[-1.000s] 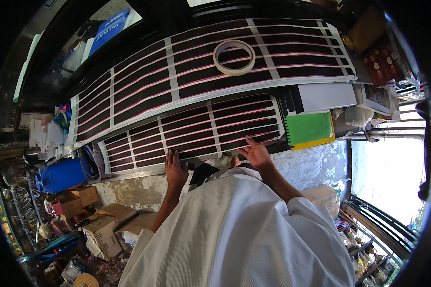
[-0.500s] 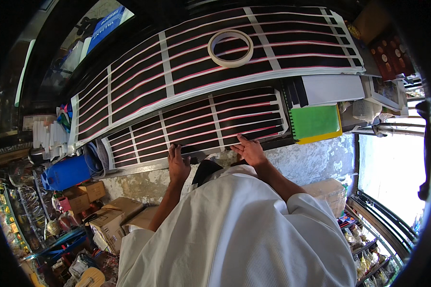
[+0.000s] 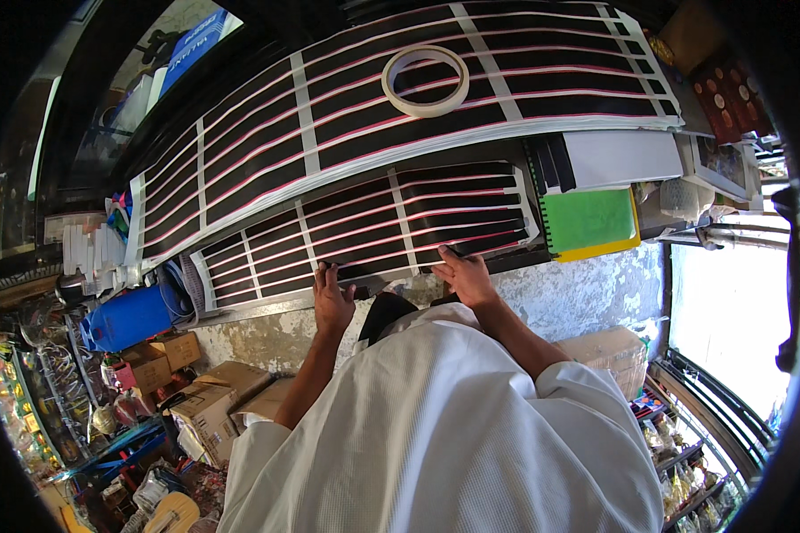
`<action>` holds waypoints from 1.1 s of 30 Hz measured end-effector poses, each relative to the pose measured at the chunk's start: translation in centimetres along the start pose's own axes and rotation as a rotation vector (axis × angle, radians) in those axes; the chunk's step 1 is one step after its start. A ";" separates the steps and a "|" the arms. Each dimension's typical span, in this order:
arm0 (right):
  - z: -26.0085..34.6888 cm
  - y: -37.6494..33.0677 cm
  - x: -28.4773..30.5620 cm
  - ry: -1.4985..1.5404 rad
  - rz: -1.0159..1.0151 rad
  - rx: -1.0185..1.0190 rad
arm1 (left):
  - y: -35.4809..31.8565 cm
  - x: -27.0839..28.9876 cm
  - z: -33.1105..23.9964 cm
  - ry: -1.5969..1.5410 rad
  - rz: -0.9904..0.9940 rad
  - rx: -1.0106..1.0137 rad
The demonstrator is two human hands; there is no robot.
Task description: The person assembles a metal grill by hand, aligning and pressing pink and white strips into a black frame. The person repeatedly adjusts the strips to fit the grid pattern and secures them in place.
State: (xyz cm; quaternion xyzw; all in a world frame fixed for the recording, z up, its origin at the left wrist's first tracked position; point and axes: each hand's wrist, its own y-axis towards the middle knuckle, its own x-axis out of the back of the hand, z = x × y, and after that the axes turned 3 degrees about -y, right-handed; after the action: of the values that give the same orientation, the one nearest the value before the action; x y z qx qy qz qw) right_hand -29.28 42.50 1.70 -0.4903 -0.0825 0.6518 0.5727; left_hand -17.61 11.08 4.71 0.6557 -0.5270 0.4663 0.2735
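Note:
A black sheet with white and pink stripes (image 3: 356,229) lies before me on a narrow ledge, crossed by several pale tape strips. My left hand (image 3: 333,300) rests at its near edge, fingers stretched out and touching the border, with nothing seen in them. Further right, my right hand (image 3: 466,275) touches the same edge, its fingers apart and partly bent; the undersides of the fingers are hidden. Behind lies a larger stack of similar striped sheets (image 3: 364,120). A roll of cream tape (image 3: 460,96) lies flat on top of that stack.
To the right are a green spiral notebook (image 3: 587,222) and a pile of white paper (image 3: 622,160). A blue container (image 3: 124,320) stands at the left. Cardboard boxes (image 3: 218,404) sit low on the left, and another carton (image 3: 604,355) on the right.
The whole view has shifted slightly, with the far stack and tape roll sitting a little higher. Both hands stay at the near edge of the smaller sheet, almost unmoved.

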 end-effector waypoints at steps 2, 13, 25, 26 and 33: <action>-0.2 0.1 0.0 0.002 -0.009 -0.004 | 0.0 0.1 0.0 0.003 0.001 0.006; 0.0 -0.5 -0.6 0.012 -0.055 -0.032 | 0.1 0.5 -0.4 -0.016 0.015 0.043; 2.0 -1.3 -0.2 0.209 0.017 -0.074 | 0.2 0.4 -0.3 -0.009 0.033 0.058; 2.0 -1.2 0.2 0.263 -0.002 -0.082 | 0.2 0.5 -0.4 -0.019 0.029 0.059; 2.2 0.3 3.0 0.439 0.060 0.194 | 0.5 0.3 -3.0 0.209 0.011 0.077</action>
State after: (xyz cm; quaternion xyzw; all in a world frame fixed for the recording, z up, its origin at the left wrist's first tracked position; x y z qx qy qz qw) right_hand -30.68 45.89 0.91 -0.5651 0.1218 0.5511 0.6018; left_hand -19.02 13.33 6.10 0.6107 -0.4810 0.5536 0.2986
